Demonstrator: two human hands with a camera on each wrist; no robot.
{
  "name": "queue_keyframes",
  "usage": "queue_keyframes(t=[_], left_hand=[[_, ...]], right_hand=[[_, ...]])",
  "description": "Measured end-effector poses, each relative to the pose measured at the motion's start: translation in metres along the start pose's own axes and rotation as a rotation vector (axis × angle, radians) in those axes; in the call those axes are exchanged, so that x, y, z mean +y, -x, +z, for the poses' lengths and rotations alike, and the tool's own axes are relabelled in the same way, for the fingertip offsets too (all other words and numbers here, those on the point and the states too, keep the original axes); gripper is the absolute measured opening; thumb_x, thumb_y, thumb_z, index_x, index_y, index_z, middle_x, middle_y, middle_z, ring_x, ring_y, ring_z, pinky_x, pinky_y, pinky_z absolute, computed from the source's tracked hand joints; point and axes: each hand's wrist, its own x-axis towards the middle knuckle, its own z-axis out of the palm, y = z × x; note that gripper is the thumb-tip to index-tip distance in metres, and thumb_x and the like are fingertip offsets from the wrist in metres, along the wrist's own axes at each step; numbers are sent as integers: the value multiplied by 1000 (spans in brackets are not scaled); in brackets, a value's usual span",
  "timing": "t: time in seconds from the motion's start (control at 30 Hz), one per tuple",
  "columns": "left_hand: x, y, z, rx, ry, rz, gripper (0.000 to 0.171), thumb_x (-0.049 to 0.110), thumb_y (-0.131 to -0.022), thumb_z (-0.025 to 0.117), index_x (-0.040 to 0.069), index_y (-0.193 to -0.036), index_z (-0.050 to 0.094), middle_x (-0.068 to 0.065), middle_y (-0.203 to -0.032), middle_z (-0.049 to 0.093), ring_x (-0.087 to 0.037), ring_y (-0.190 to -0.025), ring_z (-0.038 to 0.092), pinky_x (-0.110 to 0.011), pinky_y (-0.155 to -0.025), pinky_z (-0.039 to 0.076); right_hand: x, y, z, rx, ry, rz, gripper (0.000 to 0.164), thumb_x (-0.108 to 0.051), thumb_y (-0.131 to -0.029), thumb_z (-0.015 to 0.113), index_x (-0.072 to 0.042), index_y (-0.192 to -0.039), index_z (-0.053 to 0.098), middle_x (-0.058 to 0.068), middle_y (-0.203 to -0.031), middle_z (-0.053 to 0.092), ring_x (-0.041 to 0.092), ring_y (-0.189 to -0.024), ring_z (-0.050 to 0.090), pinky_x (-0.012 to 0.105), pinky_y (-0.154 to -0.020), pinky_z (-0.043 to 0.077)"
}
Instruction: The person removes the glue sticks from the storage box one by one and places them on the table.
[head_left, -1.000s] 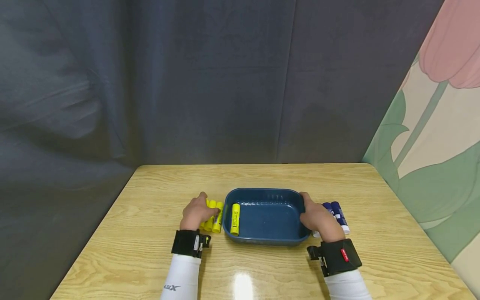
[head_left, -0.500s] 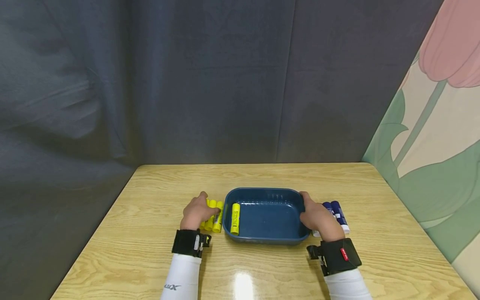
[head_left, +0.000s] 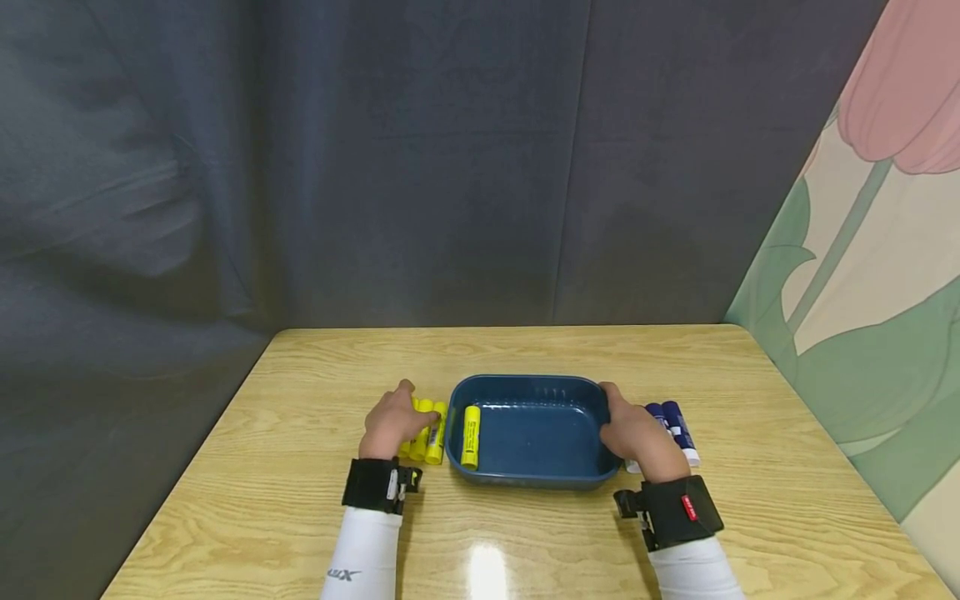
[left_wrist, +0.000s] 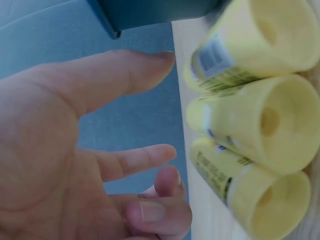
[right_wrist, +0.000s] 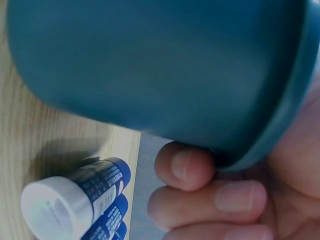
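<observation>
Three yellow glue sticks lie side by side on the table, left of a dark blue rectangular dish. My left hand is over them with thumb and index finger spread. The left wrist view shows its fingers beside the yellow tubes, with nothing pinched between them. Inside the dish, along its left wall, rests another yellow glue stick. My right hand grips the dish's right end; the right wrist view shows its fingers curled under the rim.
Several dark blue glue sticks with white ends lie right of the dish, partly hidden by my right hand. The wooden table ends at a dark grey curtain behind. A wall with a tulip pattern borders the right side.
</observation>
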Motion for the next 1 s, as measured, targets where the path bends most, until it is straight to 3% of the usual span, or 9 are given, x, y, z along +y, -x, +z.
queue_keyframes(t=[0.1,0.2,0.37,0.5,0.67,1.0], left_hand=[[2,1,-3,22,-13,11,62,37,-83,64,2,-129,43,-21,-112,59,-27,-86,54,-47,-72,48],[5,4,-6,49,-21,38,55,34,-87,59,2,-129,44,-20,-111,61,-25,-78,55,-41,-62,47],[13,9,-12,70,-1,65,52,33,-89,57,4,-130,44,-15,-97,64,-20,-60,51,-33,-48,38],[21,15,-18,86,1,85,51,33,-89,56,6,-130,44,-12,-85,64,-19,-57,51,-33,-47,38],[33,24,-23,106,5,111,43,27,-91,53,5,-127,47,-12,-82,64,-20,-56,52,-34,-46,40],[57,32,-8,136,10,197,28,22,-89,59,1,-107,60,-8,-77,61,-16,-55,51,-31,-48,44]], right_hand=[[0,0,0,-1,-1,2,67,0,-85,42,-7,-144,11,6,-60,41,17,-43,40,31,-45,35],[0,-1,0,-2,2,4,67,-1,-85,41,-8,-144,11,6,-59,40,17,-43,39,31,-45,35],[1,-1,1,-2,6,5,67,-1,-85,42,-8,-144,11,6,-59,41,17,-43,39,31,-44,35],[1,-1,1,-1,8,11,67,-1,-85,42,-8,-144,11,6,-59,41,17,-43,40,31,-44,35],[1,-2,0,-2,7,15,67,-1,-85,43,-8,-144,11,5,-58,41,17,-43,40,30,-44,35],[2,-2,1,2,11,-1,66,-1,-85,42,-8,-144,11,5,-57,40,16,-42,38,31,-44,34]])
